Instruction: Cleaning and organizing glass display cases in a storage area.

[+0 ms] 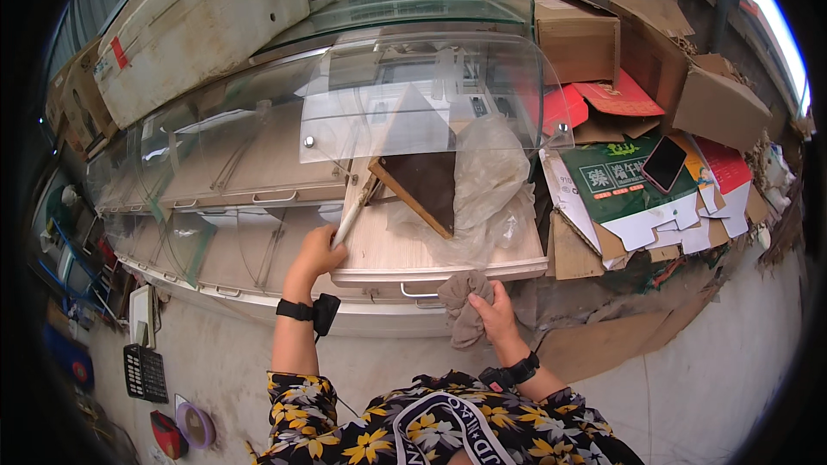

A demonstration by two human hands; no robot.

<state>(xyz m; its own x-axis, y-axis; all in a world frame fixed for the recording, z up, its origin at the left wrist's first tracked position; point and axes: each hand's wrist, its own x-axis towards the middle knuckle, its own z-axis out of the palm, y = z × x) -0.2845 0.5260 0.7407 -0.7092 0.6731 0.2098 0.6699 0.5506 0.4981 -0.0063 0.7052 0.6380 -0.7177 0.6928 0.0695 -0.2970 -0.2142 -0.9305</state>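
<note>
My left hand (322, 250) grips the lower end of a pale rod (349, 222), which slants up along the left edge of a wood-grain counter section (368, 259). In my right hand (496, 314) is a crumpled grey-brown cloth (466, 310), held just in front of the counter's edge beside a metal drawer handle (418, 290). On the counter lies a dark board with a wooden edge (423, 187), tilted and partly covered by a crumpled clear plastic bag (494, 171). Above them stands a curved transparent panel (362, 110) with round metal knobs.
Curved transparent display cases (226, 161) extend leftward. Flattened cartons (636, 206) lie at right, bearing a smartphone (664, 165); cardboard boxes (577, 42) sit behind. A large whitish box (207, 19) rests at back left. On the floor are a black plastic basket (145, 373) and a purple basin (195, 426).
</note>
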